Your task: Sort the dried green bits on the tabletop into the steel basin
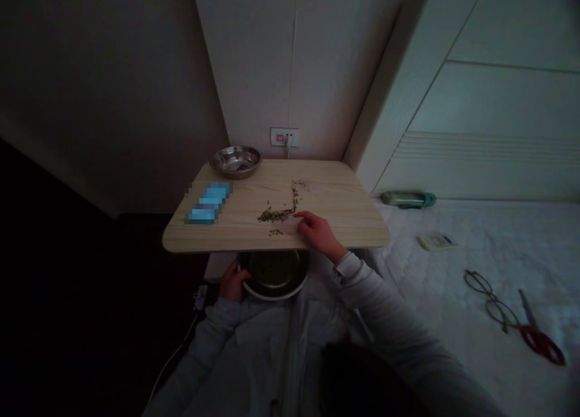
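Note:
On the wooden tabletop (244, 235), small dark green grains (275, 215), perhaps beans, lie in a loose streak with a scattered trail running back from it. My right hand (317, 232) rests at the right end of the streak, index finger stretched out at the grains, the other fingers curled. Nothing shows in its grasp. Below the table's front edge, my left hand (233, 283) grips the left rim of a dark, wide bowl (275, 297) with a pale rim. That bowl sits over my lap, partly under the tabletop; its dim contents are hard to make out.
A steel bowl (235, 163) stands at the table's back left, near a blurred bright phone-like screen (209, 204). Behind is a wall socket (284, 137). On the bed at right lie a green bottle (408, 199), a pale small device (437, 242), glasses (492, 299) and red-handled scissors (541, 343).

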`<action>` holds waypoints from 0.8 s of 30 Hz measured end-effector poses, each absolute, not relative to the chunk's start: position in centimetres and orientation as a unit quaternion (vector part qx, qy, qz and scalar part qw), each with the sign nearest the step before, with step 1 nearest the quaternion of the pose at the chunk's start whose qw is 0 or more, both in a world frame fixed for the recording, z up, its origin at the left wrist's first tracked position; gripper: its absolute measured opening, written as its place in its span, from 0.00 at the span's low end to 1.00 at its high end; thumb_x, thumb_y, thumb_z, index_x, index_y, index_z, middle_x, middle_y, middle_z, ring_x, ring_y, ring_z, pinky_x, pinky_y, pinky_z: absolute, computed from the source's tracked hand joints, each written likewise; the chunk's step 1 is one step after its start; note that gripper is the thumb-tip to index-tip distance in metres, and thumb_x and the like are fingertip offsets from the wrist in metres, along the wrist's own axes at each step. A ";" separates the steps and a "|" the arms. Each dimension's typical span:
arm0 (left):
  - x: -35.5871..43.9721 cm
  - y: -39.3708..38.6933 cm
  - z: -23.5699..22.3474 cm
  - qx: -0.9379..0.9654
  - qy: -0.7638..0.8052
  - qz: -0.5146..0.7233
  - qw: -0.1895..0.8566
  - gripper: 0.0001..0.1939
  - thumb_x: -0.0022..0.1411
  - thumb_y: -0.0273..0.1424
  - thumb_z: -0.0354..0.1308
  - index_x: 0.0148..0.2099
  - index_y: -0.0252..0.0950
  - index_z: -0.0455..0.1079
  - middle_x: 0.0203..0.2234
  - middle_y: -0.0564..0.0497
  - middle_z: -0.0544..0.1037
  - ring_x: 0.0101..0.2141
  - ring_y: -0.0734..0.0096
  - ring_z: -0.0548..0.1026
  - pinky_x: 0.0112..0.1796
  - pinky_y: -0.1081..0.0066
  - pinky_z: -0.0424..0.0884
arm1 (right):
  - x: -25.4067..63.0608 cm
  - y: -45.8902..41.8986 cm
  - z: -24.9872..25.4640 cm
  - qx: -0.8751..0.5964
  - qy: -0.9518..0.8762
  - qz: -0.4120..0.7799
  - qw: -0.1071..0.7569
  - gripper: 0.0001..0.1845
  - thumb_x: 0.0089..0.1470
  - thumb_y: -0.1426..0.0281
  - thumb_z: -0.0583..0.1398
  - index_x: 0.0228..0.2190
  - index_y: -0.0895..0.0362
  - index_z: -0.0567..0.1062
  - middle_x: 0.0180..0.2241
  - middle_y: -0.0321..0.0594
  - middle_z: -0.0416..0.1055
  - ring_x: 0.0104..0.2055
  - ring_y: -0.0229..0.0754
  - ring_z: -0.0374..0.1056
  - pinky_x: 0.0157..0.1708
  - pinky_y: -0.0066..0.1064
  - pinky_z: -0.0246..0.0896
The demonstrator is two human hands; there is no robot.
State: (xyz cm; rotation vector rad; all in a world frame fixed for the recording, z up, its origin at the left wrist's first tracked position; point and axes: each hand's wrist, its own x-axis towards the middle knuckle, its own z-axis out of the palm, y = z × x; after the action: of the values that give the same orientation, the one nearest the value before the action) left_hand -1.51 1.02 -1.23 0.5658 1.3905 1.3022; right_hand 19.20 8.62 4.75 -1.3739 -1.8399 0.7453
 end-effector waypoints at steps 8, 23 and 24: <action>-1.7 0.8 -0.8 0.244 0.596 0.542 0.540 0.18 0.29 0.23 0.52 0.29 0.37 0.68 0.24 0.56 0.73 0.31 0.70 0.68 0.29 0.75 0.62 | 17.9 9.5 4.8 -0.549 -0.700 0.283 0.359 0.18 0.41 0.72 0.49 0.37 0.58 0.69 0.19 0.32 0.63 0.21 0.32 0.56 0.23 0.23 0.50; -2.0 1.0 -1.1 0.255 0.594 0.540 0.539 0.16 0.29 0.24 0.53 0.28 0.36 0.69 0.20 0.56 0.71 0.25 0.73 0.67 0.28 0.73 0.62 | 16.8 9.0 5.1 -0.540 -0.730 0.253 0.333 0.18 0.44 0.71 0.49 0.38 0.56 0.69 0.22 0.34 0.67 0.24 0.33 0.58 0.27 0.24 0.52; -2.0 1.0 -1.1 0.261 0.593 0.540 0.537 0.16 0.29 0.23 0.53 0.28 0.36 0.70 0.20 0.56 0.71 0.25 0.73 0.67 0.28 0.73 0.62 | 16.8 8.9 5.1 -0.534 -0.735 0.255 0.331 0.18 0.44 0.72 0.49 0.38 0.56 0.69 0.22 0.34 0.67 0.24 0.33 0.58 0.27 0.24 0.51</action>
State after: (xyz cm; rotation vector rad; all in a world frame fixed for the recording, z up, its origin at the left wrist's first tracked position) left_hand -1.98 1.03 -1.10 0.6207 1.4120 1.2854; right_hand 16.79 8.90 5.11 -1.3965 -1.9203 0.6658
